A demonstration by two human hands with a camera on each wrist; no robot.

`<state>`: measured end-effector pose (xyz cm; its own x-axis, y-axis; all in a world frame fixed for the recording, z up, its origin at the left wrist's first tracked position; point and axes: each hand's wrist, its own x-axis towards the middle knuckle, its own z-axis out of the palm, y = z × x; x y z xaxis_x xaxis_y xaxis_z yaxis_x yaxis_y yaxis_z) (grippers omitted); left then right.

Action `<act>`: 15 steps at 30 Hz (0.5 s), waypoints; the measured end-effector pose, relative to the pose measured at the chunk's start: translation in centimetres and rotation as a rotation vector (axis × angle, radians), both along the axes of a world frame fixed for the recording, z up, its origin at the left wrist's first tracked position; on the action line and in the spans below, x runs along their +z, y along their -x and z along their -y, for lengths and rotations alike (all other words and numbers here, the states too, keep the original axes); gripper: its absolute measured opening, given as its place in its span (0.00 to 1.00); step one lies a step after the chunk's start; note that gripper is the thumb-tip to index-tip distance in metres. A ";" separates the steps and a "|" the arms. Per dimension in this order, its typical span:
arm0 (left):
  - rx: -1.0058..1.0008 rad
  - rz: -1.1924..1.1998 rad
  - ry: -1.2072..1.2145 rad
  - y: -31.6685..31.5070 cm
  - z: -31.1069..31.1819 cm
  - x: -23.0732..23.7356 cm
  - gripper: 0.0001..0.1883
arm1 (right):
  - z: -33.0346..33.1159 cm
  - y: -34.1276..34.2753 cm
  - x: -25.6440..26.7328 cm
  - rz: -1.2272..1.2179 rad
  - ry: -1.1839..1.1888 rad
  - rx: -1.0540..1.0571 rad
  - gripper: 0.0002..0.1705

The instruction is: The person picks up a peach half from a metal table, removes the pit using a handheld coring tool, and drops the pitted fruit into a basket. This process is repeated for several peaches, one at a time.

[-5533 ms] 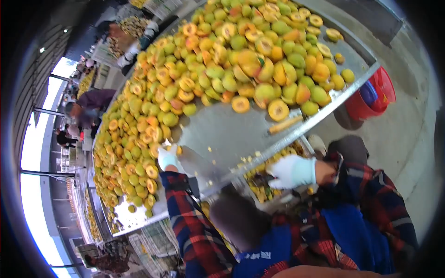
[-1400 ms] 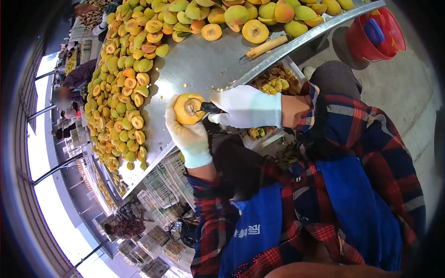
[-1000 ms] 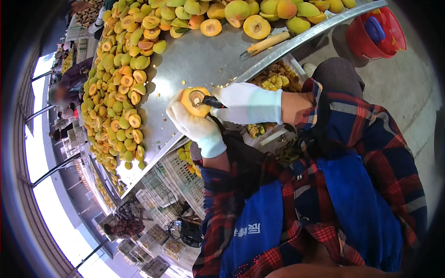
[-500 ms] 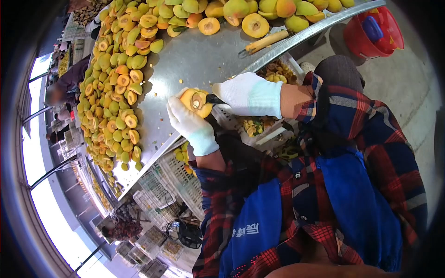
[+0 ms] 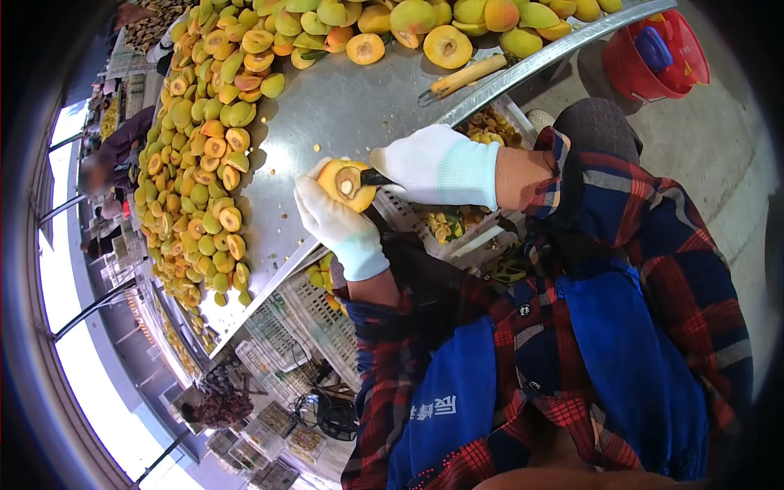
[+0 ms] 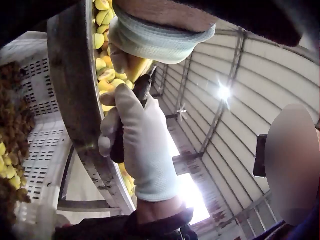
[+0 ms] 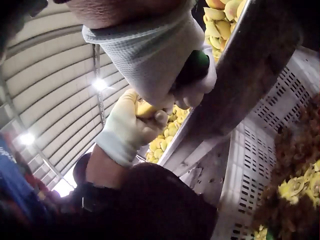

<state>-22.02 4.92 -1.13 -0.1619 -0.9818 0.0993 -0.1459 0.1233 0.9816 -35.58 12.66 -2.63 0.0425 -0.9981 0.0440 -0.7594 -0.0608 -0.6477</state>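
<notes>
Metal worktable (image 5: 322, 110) bears heaped fruit (image 5: 200, 155) along its far and left sides, while near its front edge the gloved left hand (image 5: 328, 219) grips a halved fruit (image 5: 345, 184), cut face showing, and the gloved right hand (image 5: 418, 166) holds a dark-handled tool (image 5: 376, 176) in curled fingers against it.

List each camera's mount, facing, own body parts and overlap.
Head: on the head, facing forward and down at the halved fruit; left hand, right hand, sleeves, apron show.
Left wrist: worn there, facing past the left cuff toward the right hand and roof; both hands show.
Right wrist: worn there, facing past the right cuff toward the left hand and roof; both hands show.
Wrist views share roof and crate.
</notes>
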 end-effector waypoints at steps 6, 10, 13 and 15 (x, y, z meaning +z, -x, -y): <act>-0.033 -0.050 -0.140 -0.4 0.2 0.2 0.18 | -0.1 0.7 0.2 -0.108 0.129 0.004 0.12; 0.002 -0.031 -0.035 -0.4 0.2 -0.5 0.18 | -0.3 -0.7 -0.7 -0.004 0.104 0.037 0.12; 0.074 0.072 0.123 -0.3 0.2 -1.1 0.18 | 0.2 -1.6 -1.2 0.107 0.183 0.134 0.14; 0.085 0.015 0.083 0.0 -0.2 -0.8 0.19 | 0.0 -1.2 0.4 0.538 -0.263 0.143 0.17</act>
